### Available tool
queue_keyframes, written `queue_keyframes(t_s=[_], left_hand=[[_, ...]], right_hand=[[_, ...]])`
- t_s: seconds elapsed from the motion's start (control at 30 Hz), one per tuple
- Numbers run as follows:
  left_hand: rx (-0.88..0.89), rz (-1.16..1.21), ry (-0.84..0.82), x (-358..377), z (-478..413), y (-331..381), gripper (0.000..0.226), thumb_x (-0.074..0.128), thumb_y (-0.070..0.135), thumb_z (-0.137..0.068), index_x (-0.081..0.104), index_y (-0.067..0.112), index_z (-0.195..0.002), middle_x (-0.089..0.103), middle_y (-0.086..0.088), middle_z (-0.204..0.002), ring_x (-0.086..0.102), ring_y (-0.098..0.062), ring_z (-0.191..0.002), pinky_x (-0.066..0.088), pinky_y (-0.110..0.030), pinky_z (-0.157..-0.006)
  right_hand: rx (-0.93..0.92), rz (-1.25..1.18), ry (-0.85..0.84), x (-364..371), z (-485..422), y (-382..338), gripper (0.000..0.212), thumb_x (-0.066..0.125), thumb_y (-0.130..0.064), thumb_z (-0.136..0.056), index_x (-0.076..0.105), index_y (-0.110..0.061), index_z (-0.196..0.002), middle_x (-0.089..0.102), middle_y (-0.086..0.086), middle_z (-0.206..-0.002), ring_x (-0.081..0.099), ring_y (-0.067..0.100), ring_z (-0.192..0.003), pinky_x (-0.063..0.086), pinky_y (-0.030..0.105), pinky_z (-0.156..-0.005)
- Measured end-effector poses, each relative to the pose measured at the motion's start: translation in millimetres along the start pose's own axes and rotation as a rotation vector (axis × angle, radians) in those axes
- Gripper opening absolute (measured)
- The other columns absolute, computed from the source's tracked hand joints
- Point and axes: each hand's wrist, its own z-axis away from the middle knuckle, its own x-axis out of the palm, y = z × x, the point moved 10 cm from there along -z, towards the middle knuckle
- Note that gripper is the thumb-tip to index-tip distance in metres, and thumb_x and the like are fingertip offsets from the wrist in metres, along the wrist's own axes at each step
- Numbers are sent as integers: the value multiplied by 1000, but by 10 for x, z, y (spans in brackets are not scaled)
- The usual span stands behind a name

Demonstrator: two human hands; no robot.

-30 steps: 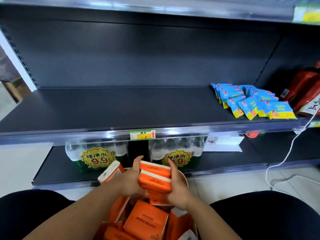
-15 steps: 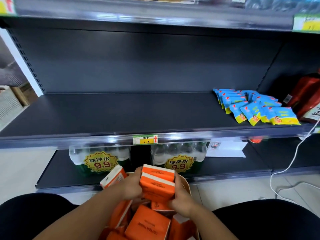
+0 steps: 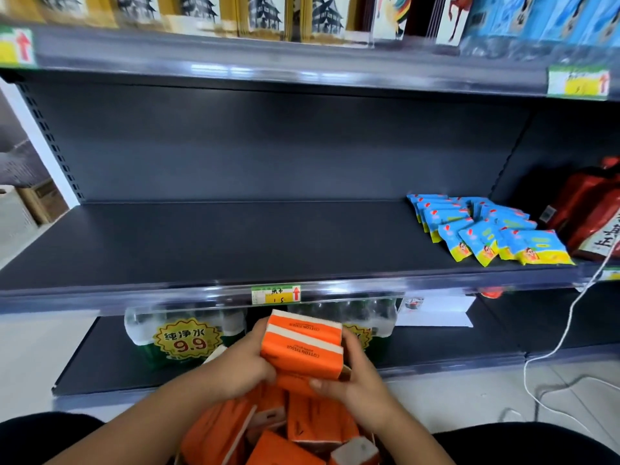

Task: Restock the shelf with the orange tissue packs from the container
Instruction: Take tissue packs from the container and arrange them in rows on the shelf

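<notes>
Left hand (image 3: 241, 367) and right hand (image 3: 355, 380) grip a stack of orange tissue packs (image 3: 302, 347) between them, so next it needs lifting onto the shelf (image 3: 201, 250), I reckon.

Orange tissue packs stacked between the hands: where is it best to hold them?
Take the stack at its two short ends, left hand from the left, right hand from the right. The packs lie loose on one another, so pressing inward at both ends likely keeps them together.
</notes>
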Motion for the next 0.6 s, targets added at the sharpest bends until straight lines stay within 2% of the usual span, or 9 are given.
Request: queue_keyframes(t_s=[0.1,0.27,0.33,0.43,0.5,0.6], left_hand=[[94,67,63,-187,28,285,94,71,20,-49,34,42,-133,58,9,-125,54,-7,-117,46,-34,-101],[194,37,70,-380,-211,819,93,85,44,-51,36,36,-129,61,11,-120,59,0,-111,48,-23,-95],[203,3,99,-435,-446,1046,95,86,49,-52,34,35,-131,60,13,-119,58,-2,-112,48,-26,-97],[202,-9,153,-409,-893,1307,86,88,29,-65,33,31,-131,59,11,-120,55,-8,-114,45,-33,-103],[203,-36,177,-316,-1236,1429,85,86,19,-70,31,24,-136,56,8,-122,53,-10,-115,42,-28,-100],[168,-68,187,-148,-1746,1465,88,86,16,-70,31,14,-138,55,4,-121,53,-13,-116,40,-24,-96]], right_hand=[[-98,-34,27,-208,-15,-426,85,84,-4,-71,37,-33,-135,60,-6,-127,59,4,-114,51,28,-97],[-180,-33,27,-668,-214,-958,81,82,-2,-70,38,-30,-133,61,3,-125,62,10,-112,53,26,-87],[-190,13,62,-923,-344,-1102,79,79,1,-75,39,-32,-135,60,0,-127,61,8,-113,53,27,-88],[-205,100,153,-1352,-604,-1195,82,84,-12,-71,42,-45,-133,57,-6,-131,56,9,-120,49,36,-101],[-188,160,233,-1634,-798,-1150,83,83,-21,-63,44,-50,-130,56,-6,-132,53,13,-123,46,43,-104],[-151,208,308,-1957,-1037,-1046,80,73,4,-73,42,-42,-131,62,-8,-120,58,13,-114,47,41,-103]])
